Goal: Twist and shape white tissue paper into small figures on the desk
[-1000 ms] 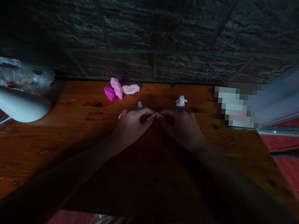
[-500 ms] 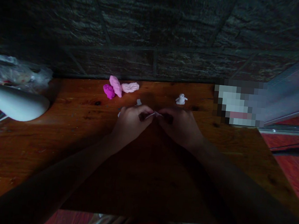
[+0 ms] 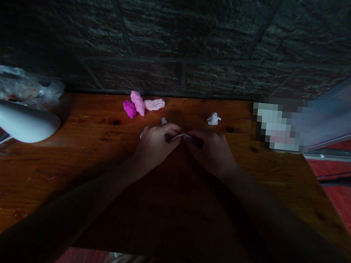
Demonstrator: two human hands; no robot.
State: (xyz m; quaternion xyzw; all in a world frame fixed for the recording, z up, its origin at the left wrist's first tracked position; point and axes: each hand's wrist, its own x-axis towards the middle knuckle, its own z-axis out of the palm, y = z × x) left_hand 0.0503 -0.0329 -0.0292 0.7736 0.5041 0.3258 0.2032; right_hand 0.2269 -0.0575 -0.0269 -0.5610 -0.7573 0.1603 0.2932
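Observation:
Fingertips of my left hand (image 3: pixel 154 142) and my right hand (image 3: pixel 213 152) meet over the wooden table, both closed in a pinch. Between them is a small, thin, pale piece of modelling clay (image 3: pixel 183 135), partly covered by the fingers. Behind my left hand lie a magenta clay lump (image 3: pixel 129 109), a pink clay lump (image 3: pixel 137 103) and a paler pink lump (image 3: pixel 154 104), touching one another. A small white figure (image 3: pixel 214 118) with two stubby arms stands just beyond my right hand. One whitish scrap (image 3: pixel 163 121) lies behind the left knuckles.
A white rounded lamp-like object (image 3: pixel 24 123) with a cable and a clear plastic bag (image 3: pixel 27 86) occupy the left side. A dark stone-patterned wall (image 3: pixel 184 37) rises behind the table (image 3: pixel 66 166). At the right, a pixelated object (image 3: pixel 277 127) stands by a grey panel.
Both hands keep pinching the clay piece with barely any finger movement. The whole view has shifted slightly, so things appear a little lower and further right.

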